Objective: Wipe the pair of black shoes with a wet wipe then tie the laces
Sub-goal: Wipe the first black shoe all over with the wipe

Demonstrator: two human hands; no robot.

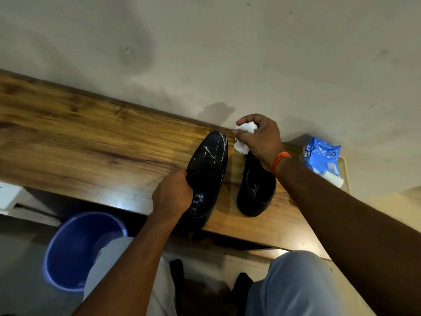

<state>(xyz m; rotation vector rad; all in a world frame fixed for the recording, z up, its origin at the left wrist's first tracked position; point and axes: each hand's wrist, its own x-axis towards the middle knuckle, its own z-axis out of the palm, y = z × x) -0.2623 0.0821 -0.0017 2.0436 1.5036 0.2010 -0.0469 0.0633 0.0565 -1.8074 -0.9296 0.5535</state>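
Left hand (172,195) grips left shoe (208,169) at its collar; long axis runs away, toe toward wall. Right hand (259,137) clutches crumpled wipe (245,137) over right shoe (256,192) on tabletop (91,137).

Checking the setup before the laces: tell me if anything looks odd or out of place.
The left shoe, gripped by the left hand, has its heel jutting past the wooden shelf edge. Pale streaks mark its glossy toe. The right hand holds a crumpled wet wipe.
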